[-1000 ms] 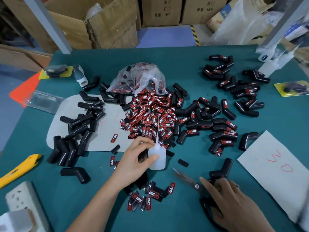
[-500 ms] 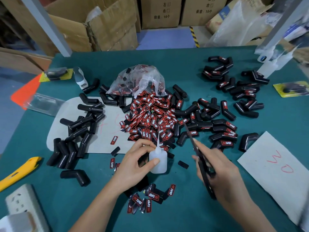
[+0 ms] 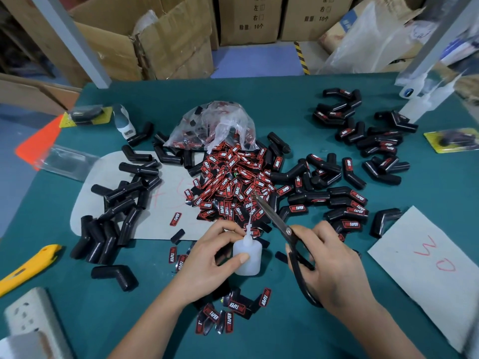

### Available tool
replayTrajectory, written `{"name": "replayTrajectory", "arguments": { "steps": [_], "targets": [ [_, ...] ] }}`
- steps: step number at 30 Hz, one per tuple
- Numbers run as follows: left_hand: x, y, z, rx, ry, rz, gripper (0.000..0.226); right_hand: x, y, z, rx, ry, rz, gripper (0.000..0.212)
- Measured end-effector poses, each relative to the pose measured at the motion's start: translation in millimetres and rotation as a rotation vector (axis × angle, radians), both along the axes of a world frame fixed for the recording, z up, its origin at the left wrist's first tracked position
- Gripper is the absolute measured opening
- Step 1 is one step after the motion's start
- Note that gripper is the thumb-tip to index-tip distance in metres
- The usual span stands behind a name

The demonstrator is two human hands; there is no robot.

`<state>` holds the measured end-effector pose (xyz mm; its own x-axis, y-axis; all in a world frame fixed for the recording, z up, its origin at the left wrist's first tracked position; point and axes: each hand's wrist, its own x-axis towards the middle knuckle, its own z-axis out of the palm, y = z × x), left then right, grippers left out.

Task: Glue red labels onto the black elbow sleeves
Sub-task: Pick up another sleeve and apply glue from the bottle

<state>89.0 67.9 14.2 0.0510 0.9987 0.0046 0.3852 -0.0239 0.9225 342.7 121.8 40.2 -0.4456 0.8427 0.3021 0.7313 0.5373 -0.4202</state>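
Observation:
My left hand [image 3: 207, 263] grips a small white glue bottle [image 3: 247, 257] that stands on the green table, its thin nozzle pointing up. My right hand [image 3: 334, 268] holds black scissors [image 3: 280, 224] by the handles, with the blades aimed up-left close beside the nozzle tip. A heap of red labels [image 3: 233, 187] lies just beyond, spilling from a clear plastic bag [image 3: 215, 125]. Plain black elbow sleeves [image 3: 124, 203] are piled at the left. Labelled sleeves [image 3: 347, 203] lie at the right and far right. A few loose labels [image 3: 228, 314] sit near my wrists.
A yellow utility knife [image 3: 28, 265] and a white power strip [image 3: 28, 320] lie at the front left. White paper with red marks [image 3: 435, 268] sits at the right. More glue bottles [image 3: 420, 104] stand at the far right. Cardboard boxes [image 3: 168, 40] are stacked behind the table.
My right hand picked the scissors up off the table and brought them up-left to the bottle's nozzle. The left hand kept its hold on the bottle.

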Motion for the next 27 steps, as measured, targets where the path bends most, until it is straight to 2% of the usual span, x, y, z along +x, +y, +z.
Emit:
{"name": "replayTrajectory", "arguments": {
  "steps": [8,12,27],
  "targets": [
    [-0.7,-0.1,-1.3,0.009,0.007,0.000,0.012,-0.8,-0.2,3.9,0.046,-0.029,0.005,0.030],
    [-0.2,0.1,-0.6,0.014,0.011,0.002,0.012,-0.1,-1.2,6.2,0.047,-0.039,0.021,0.045],
    [0.3,0.1,1.3,0.018,0.016,-0.007,0.012,-1.5,-3.1,10.1,-0.014,-0.047,0.042,0.044]
  ]
}}
